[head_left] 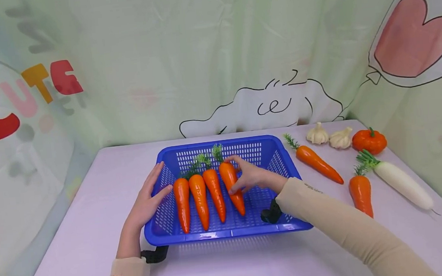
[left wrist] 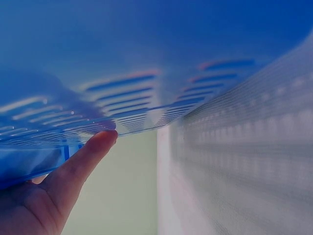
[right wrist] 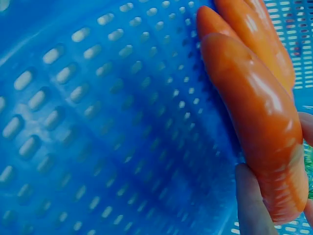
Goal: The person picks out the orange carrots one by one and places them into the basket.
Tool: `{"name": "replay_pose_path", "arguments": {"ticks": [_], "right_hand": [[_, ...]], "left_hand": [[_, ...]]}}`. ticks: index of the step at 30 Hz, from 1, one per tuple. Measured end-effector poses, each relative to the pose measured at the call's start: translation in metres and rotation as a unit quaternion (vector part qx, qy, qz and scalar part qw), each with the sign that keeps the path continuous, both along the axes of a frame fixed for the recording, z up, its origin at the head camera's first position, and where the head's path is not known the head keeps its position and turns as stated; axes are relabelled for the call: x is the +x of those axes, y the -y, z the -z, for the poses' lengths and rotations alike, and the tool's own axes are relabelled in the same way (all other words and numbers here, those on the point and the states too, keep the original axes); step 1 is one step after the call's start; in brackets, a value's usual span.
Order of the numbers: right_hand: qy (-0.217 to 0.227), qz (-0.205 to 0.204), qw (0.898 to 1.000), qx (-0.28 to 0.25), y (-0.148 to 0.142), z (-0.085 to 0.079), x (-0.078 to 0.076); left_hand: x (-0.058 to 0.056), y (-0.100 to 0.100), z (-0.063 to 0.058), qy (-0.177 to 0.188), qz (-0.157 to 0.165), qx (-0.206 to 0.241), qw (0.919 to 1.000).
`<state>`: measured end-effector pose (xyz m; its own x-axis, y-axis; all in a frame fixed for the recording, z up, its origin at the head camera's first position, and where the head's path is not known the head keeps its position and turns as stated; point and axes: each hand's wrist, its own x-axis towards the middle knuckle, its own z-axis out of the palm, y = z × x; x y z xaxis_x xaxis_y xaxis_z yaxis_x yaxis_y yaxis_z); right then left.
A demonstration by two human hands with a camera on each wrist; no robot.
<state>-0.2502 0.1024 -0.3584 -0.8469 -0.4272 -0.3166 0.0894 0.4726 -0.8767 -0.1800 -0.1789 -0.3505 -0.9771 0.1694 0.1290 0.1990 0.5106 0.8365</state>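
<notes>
A blue plastic basket [head_left: 232, 233] with slotted walls stands on the table, holding several carrots side by side. At its left rim is my left hand [head_left: 146, 203], thumb over the edge and fingers along the outside; in the left wrist view a straight finger [left wrist: 95, 147] lies against the slotted wall. My right hand [head_left: 250, 174] reaches inside and grips the rightmost carrot [head_left: 227, 173], thumb on its near side and fingers near its leafy top. That carrot [right wrist: 259, 103] fills the right of the right wrist view, beside the other carrots [right wrist: 259, 34].
Right of the basket lie a slim carrot [head_left: 319, 162], a stubbier carrot [head_left: 361, 193] and a white radish [head_left: 403, 182]. Behind them are two garlic bulbs [head_left: 317, 134] and an orange pumpkin [head_left: 369, 142]. A printed curtain [head_left: 205, 59] hangs behind the table [head_left: 83, 240].
</notes>
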Motion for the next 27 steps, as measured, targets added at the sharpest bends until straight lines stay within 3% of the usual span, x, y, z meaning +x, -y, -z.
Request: {"name": "replay_pose_path", "arguments": {"ticks": [3, 7, 27], "right_hand": [[0.007, 0.001, 1.000, 0.003, 0.001, 0.002, 0.000], [0.016, 0.008, 1.000, 0.003, 0.002, 0.006, 0.000], [0.009, 0.010, 0.999, 0.034, 0.006, 0.015, -0.006]], "left_hand": [[-0.009, 0.006, 0.015, -0.006, 0.001, -0.005, 1.0000], [-0.015, 0.010, 0.026, -0.010, 0.002, -0.007, 0.9999], [-0.016, 0.010, 0.024, -0.015, 0.004, -0.008, 0.9998]]}}
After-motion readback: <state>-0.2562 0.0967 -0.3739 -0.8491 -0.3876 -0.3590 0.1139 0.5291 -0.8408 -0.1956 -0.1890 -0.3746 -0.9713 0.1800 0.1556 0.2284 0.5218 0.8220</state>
